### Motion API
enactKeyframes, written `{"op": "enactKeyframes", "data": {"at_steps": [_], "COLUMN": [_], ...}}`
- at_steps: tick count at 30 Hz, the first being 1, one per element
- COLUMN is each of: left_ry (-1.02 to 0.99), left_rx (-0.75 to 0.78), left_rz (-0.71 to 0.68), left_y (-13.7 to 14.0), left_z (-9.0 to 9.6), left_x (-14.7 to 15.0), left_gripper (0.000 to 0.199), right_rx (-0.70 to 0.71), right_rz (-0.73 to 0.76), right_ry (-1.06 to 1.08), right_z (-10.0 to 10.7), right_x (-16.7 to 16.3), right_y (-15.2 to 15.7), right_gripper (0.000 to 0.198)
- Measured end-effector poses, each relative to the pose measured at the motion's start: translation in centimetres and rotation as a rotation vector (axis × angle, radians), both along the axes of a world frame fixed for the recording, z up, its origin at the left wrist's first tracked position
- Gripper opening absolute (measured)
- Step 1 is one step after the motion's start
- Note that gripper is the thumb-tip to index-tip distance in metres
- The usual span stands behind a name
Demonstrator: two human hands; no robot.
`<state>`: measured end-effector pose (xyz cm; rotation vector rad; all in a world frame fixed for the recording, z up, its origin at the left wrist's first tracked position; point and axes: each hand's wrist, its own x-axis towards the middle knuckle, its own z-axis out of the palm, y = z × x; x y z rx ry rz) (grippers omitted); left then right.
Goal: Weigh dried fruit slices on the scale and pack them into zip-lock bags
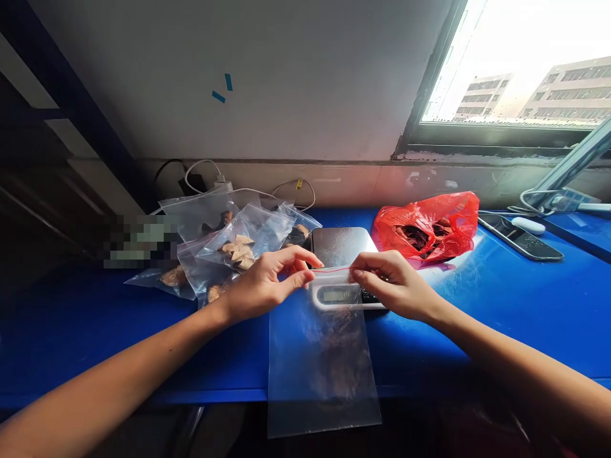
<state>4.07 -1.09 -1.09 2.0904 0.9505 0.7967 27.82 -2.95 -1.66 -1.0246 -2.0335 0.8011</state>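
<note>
The left hand (267, 283) and right hand (398, 283) pinch a clear bag (324, 375); the scale display (335, 296) is illegible.

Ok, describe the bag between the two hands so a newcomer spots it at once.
On the blue table, find the silver-topped scale. In front of it, the left hand and right hand are at the top of a clear bag. Unlike the bags heaped at left, it shows no brown pieces inside; a red line crosses its top.
</note>
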Motion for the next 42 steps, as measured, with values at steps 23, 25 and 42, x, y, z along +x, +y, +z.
{"op": "enactKeyframes", "data": {"at_steps": [23, 25, 42], "left_ry": [0.317, 0.330, 0.311], "left_rx": [0.458, 0.458, 0.255], "left_rz": [-0.050, -0.064, 0.023], "left_y": [-2.1, -2.1, -2.2], "left_z": [-0.9, -0.9, 0.7], "left_x": [2.2, 2.2, 2.0], "left_gripper": [0.012, 0.014, 0.013], "right_rx": [0.404, 0.414, 0.396], "right_rz": [-0.042, -0.038, -0.087], "right_ry": [-0.270, -0.263, -0.304], "right_z": [-2.2, -2.2, 0.0], "right_x": [-2.0, -2.0, -1.3], "right_y": [-1.5, -1.6, -1.5], "right_gripper": [0.010, 0.008, 0.007]}}
